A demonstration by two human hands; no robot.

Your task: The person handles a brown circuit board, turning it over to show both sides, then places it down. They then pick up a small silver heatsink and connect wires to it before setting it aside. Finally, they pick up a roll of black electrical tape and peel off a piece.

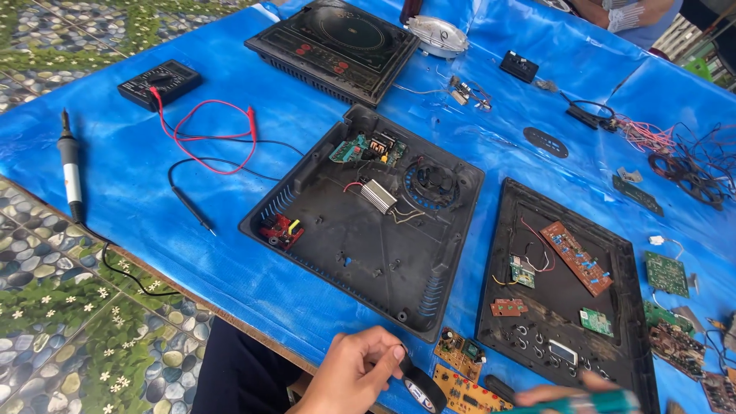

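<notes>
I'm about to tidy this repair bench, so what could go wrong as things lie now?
1. The soldering iron lies bare on the blue sheet; if hot, it might melt it.
2. Small circuit boards sit at the table edge by the left hand holding a tape roll; a nudge could drop them.
3. The blurred right hand may snag loose parts.

A glossy, wrinkled blue plastic sheet (pixel 138 176) covers the tabletop. The open cooker base (pixel 360 253) is matt black plastic, dusty inside, with a ribbed bare-metal heat sink (pixel 377 195). The tape roll (pixel 423 387) looks smooth, shiny black. The intact cooker's top (pixel 337 38) is glossy glass-like black.
</notes>
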